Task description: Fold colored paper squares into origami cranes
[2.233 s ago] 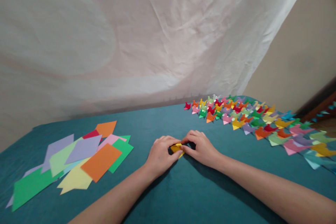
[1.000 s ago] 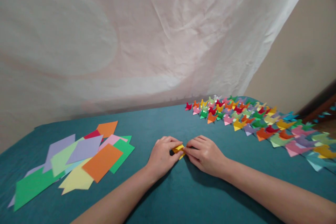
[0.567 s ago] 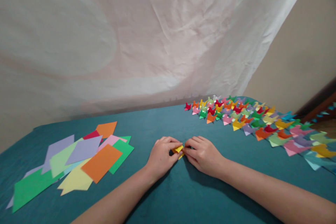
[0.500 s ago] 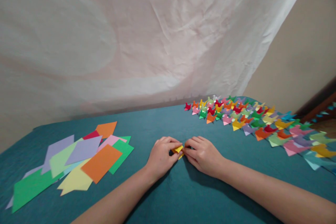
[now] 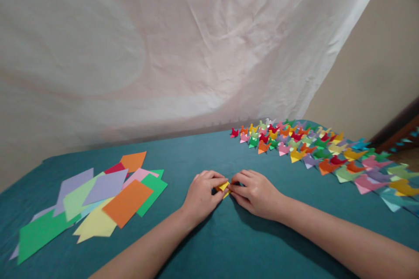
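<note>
The left hand [image 5: 203, 194] and right hand [image 5: 254, 194] both grip the folded yellow paper [image 5: 223, 186] by their fingertips, above the desk [image 5: 203, 244], between the paper sheets [image 5: 127, 202] and folded paper birds [image 5: 296, 154].

Folded piece [image 5: 224, 186], loose sheets [image 5: 106, 187], bird figures [image 5: 322, 154]: smooth matt paper. Tabletop [image 5: 206, 244]: matt, cloth-like. Backdrop [image 5: 196, 52]: wrinkled cloth.
</note>
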{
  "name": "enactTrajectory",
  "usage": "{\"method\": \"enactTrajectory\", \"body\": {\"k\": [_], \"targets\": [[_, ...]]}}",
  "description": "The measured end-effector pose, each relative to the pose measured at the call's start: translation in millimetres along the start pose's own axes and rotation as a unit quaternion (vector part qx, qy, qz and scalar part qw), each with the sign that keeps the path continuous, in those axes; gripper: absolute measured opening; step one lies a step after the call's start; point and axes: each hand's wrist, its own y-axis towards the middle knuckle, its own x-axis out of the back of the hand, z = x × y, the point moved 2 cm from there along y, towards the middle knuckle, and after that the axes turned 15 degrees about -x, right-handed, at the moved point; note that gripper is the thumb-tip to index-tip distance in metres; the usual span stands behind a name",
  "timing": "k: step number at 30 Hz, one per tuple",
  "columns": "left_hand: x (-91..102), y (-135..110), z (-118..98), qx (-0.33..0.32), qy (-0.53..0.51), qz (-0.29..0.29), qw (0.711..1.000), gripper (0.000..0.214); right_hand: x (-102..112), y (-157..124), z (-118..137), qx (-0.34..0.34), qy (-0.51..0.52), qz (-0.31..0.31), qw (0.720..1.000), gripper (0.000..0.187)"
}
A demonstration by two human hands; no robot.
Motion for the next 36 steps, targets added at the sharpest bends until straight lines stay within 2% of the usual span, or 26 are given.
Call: {"method": "enactTrajectory", "body": {"k": [36], "targets": [[-1.0,-7.1,-7.6,-0.06,0.054,0.001,0.997,0.027,3.1,2.1,-3.2,0.002,-0.048,-0.02,0.999,0.017]]}}
